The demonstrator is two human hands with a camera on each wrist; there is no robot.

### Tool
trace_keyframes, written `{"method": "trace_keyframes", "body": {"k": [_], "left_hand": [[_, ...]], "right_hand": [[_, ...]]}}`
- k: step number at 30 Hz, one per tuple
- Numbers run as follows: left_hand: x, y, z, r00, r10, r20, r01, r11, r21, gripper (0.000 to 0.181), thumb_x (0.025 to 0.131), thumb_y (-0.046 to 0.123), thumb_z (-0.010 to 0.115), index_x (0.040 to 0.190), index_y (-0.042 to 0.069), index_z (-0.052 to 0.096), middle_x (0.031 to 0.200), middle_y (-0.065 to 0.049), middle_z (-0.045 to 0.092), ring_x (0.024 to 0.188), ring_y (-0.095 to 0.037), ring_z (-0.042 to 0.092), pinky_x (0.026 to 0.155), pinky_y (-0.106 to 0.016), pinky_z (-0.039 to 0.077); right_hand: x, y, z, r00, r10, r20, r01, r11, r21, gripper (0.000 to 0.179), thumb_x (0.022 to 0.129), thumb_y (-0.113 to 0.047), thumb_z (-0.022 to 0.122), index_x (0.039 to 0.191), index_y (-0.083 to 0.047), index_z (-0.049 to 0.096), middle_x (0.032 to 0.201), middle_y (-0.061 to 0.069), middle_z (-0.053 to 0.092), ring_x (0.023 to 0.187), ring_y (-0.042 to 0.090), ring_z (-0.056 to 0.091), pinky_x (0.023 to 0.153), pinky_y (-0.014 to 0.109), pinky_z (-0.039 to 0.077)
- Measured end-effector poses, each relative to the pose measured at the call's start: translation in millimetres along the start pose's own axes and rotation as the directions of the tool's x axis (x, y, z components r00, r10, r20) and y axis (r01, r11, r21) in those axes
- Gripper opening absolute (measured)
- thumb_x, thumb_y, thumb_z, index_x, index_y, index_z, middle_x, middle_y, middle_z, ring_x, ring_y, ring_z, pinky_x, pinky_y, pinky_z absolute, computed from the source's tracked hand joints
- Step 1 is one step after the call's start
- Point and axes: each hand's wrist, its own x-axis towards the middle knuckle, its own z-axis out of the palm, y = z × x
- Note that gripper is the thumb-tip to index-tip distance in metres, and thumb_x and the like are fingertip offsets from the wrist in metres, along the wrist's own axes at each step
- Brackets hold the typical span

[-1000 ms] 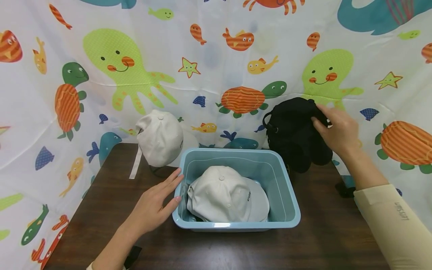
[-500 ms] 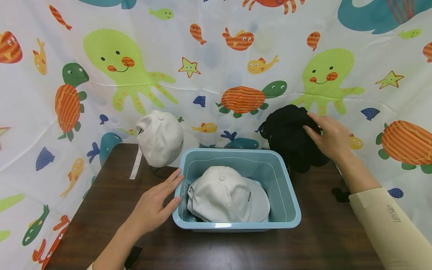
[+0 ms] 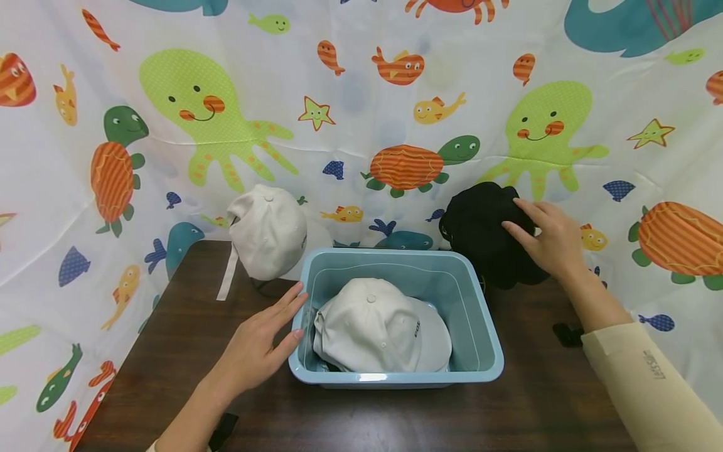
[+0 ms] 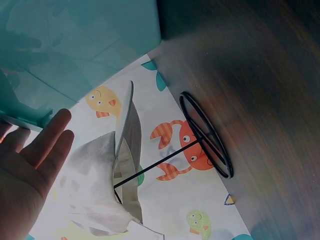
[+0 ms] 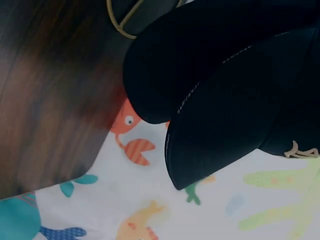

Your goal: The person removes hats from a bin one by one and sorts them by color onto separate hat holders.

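Note:
In the head view, my right hand holds a black cap by its side, with thumb and fingertips on the dark fabric. Two black brims, a rear brim and a front brim, overlap in the right wrist view; the hand itself is hidden there. My left hand rests with straight fingers against the left rim of a light blue plastic bin. Inside that bin sits a pale grey-white cap with small dark lettering, its brim pointing right.
Another white cap hangs on a black wire stand left of the bin. A gold wire base shows beneath the black brims. Behind the dark wooden table hangs a sea-animal curtain.
My right hand has come down and slightly left with the black cap, which now sits lower and hides the brims seen from the head before. The left hand has stayed still.

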Motion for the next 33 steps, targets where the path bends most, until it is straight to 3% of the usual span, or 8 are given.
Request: {"method": "trace_keyframes", "body": {"k": [5, 15, 21, 23, 28, 33], "left_hand": [[0.1, 0.6, -0.3, 1.000, 0.004, -0.003, -0.004, 1.000, -0.001, 0.062, 0.100, 0.021, 0.067, 0.157, 0.010, 0.049, 0.167, -0.002, 0.038, 0.142, -0.028, 0.052, 0.105, -0.055, 0.050], [-1.3, -0.8, 0.6, 1.000, -0.002, -0.006, 0.002, 1.000, 0.000, 0.061, 0.100, 0.021, 0.066, 0.158, 0.011, 0.049, 0.167, -0.002, 0.038, 0.142, -0.028, 0.052, 0.104, -0.055, 0.050], [-1.1, 0.9, -0.8, 1.000, -0.003, -0.002, 0.003, 1.000, -0.008, 0.062, 0.100, 0.021, 0.067, 0.158, 0.011, 0.048, 0.168, -0.002, 0.037, 0.144, -0.027, 0.050, 0.106, -0.054, 0.049], [-1.3, 0.7, -0.7, 1.000, -0.003, -0.003, 0.003, 1.000, -0.011, 0.062, 0.100, 0.021, 0.067, 0.158, 0.010, 0.048, 0.168, -0.002, 0.037, 0.144, -0.027, 0.050, 0.107, -0.054, 0.049], [-1.6, 0.0, 0.6, 1.000, -0.003, -0.008, 0.003, 1.000, -0.010, 0.062, 0.100, 0.021, 0.067, 0.158, 0.011, 0.048, 0.168, -0.002, 0.037, 0.144, -0.027, 0.051, 0.106, -0.055, 0.049], [-1.8, -0.8, 2.7, 1.000, 0.005, -0.014, -0.005, 1.000, -0.008, 0.063, 0.100, 0.021, 0.067, 0.159, 0.012, 0.047, 0.167, -0.002, 0.038, 0.143, -0.028, 0.051, 0.105, -0.055, 0.050]], "right_hand": [[-9.1, 4.2, 2.9, 1.000, -0.006, 0.003, 0.006, 0.999, 0.033, 0.064, 0.075, -0.004, 0.091, 0.134, 0.002, 0.069, 0.109, 0.029, 0.069, 0.083, 0.042, 0.063, 0.069, 0.048, 0.046], [-21.3, 8.5, 7.6, 0.999, 0.048, 0.020, -0.049, 0.998, 0.046, 0.059, 0.083, -0.017, 0.089, 0.135, 0.001, 0.068, 0.116, 0.029, 0.066, 0.078, 0.038, 0.059, 0.068, 0.044, 0.043], [-22.8, 9.3, 9.8, 0.999, 0.050, 0.008, -0.050, 0.998, 0.045, 0.059, 0.093, -0.039, 0.079, 0.136, 0.001, 0.068, 0.116, 0.030, 0.065, 0.077, 0.040, 0.059, 0.067, 0.044, 0.042], [-23.7, 8.9, 9.7, 0.998, 0.060, 0.009, -0.060, 0.997, 0.046, 0.059, 0.092, -0.037, 0.080, 0.136, 0.001, 0.067, 0.117, 0.030, 0.065, 0.077, 0.041, 0.060, 0.067, 0.043, 0.042], [-23.9, 4.0, 6.6, 0.992, 0.115, 0.048, -0.117, 0.992, 0.039, 0.064, 0.080, -0.009, 0.090, 0.138, 0.002, 0.066, 0.119, 0.030, 0.065, 0.080, 0.040, 0.060, 0.070, 0.043, 0.043], [-21.2, -3.7, -3.2, 0.977, 0.175, 0.121, -0.178, 0.984, 0.022, 0.063, 0.084, -0.012, 0.088, 0.140, 0.002, 0.063, 0.124, 0.028, 0.064, 0.089, 0.038, 0.058, 0.072, 0.050, 0.045]]}}
